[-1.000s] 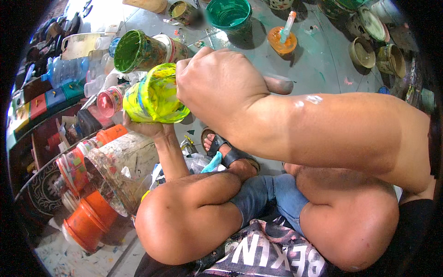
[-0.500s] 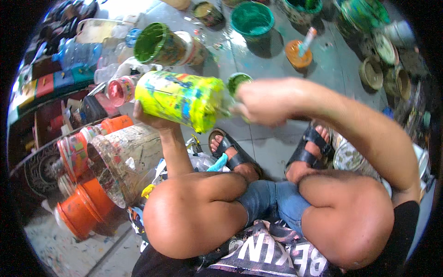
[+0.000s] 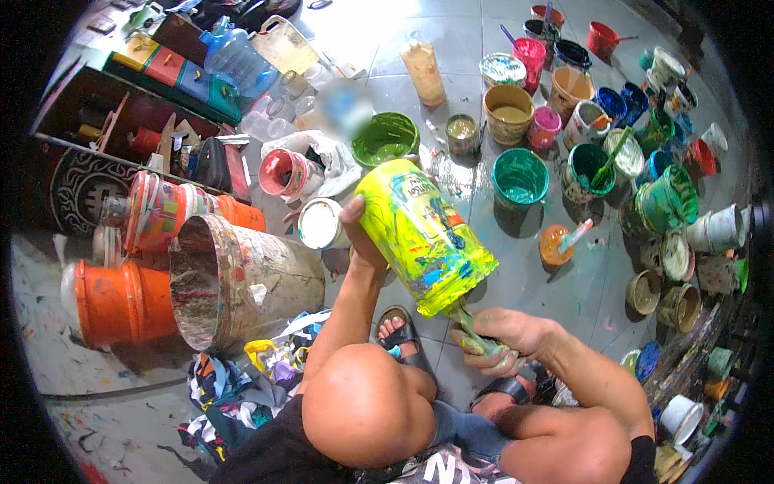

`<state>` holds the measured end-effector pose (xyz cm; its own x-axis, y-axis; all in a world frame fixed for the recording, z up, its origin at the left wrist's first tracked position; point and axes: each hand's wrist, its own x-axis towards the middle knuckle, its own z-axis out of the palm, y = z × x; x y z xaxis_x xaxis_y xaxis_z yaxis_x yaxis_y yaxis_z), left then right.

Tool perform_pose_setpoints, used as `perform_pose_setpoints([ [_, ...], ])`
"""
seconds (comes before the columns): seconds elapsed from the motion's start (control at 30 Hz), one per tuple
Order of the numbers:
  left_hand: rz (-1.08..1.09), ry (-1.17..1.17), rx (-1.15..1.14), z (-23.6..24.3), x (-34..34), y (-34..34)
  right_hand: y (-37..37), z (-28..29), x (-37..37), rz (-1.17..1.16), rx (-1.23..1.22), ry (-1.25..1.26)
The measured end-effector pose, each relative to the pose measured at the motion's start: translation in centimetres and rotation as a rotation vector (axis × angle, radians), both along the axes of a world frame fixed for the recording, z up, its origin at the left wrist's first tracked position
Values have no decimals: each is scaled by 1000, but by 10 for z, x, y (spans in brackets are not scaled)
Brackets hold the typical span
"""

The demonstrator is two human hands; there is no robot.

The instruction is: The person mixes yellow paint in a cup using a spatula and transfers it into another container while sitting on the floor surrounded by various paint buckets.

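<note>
My left hand (image 3: 367, 234) grips a bright yellow plastic paint tub (image 3: 415, 234) smeared with blue, orange and yellow paint. The tub is tilted, its mouth end pointing down and toward my right hand (image 3: 504, 339). Fingers of my right hand are closed around a slim, green-smeared tool (image 3: 474, 335), whose far end goes to the tub's mouth. Its kind and the tub's inside are hidden. Just beyond the tub stands a green-lined bucket (image 3: 385, 137). A white-rimmed container (image 3: 321, 223) sits beside my left wrist.
A large paint-crusted bucket (image 3: 258, 274) lies on its side at left, near orange buckets (image 3: 121, 302). Rags (image 3: 234, 395) lie by my left knee. Several paint pots, including a teal one (image 3: 520, 177), crowd the far right. An orange pot (image 3: 556, 244) holds a brush. Farther back stands a tan bottle (image 3: 423, 73).
The yellow tub has turned from nearly level to pointing down to the right. My right hand has come lower and nearer my knees, and the view has shifted to show more of the floor.
</note>
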<state>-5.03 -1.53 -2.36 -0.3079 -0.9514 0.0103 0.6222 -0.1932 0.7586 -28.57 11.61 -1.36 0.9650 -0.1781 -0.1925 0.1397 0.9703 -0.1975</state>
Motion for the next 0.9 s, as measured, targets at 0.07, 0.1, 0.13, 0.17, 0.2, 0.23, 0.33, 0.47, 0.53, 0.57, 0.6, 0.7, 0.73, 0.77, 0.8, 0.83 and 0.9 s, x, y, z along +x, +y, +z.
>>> perform_pose_setpoints([
  [0.07, 7, 22, 12, 2, -1, 0, 2, -9, 4, -1, 106, -85],
  [0.1, 9, 34, 18, 3, -3, 0, 3, -11, 3, -4, 163, -126],
  [0.13, 16, 47, 14, 2, -4, 0, 3, -12, 2, -11, 163, -156],
  [0.17, 19, 49, 12, 2, -3, 0, 4, -11, 4, -1, 199, -213],
  [0.2, 22, 50, 9, 1, -2, 1, 5, -12, 6, 9, 235, -270],
  [0.23, 19, 45, 6, 0, 1, 1, 6, -13, 9, 19, 272, -327],
  [0.33, 44, 49, 3, -1, -3, 1, 10, -13, 19, -51, 299, -438],
  [0.47, 70, 111, 22, -5, -4, 0, 18, -24, 19, -166, 257, -419],
  [0.53, 186, 105, 36, -12, 5, -7, 19, -33, 9, -178, 254, -388],
  [0.57, 247, 98, 53, -18, 14, -9, 19, -32, 2, -173, 181, -210],
  [0.6, 309, 157, 34, -24, 24, -12, 19, -29, -8, -166, 113, -29],
  [0.7, 463, 184, 66, -25, 37, -12, 22, -28, -47, -153, -294, 401],
  [0.73, 498, 133, 50, -31, 43, -11, 26, -24, -55, -180, -514, 581],
  [0.77, 536, 80, 31, -36, 51, -11, 29, -22, -61, -197, -740, 756],
  [0.8, 562, 62, 54, -42, 57, -11, 34, -25, -69, -170, -756, 889],
  [0.83, 587, 44, 76, -48, 63, -12, 39, -28, -75, -139, -772, 1021],
  [0.9, 611, 4, 137, -53, 57, -6, 48, -36, -83, -115, -913, 1288],
])
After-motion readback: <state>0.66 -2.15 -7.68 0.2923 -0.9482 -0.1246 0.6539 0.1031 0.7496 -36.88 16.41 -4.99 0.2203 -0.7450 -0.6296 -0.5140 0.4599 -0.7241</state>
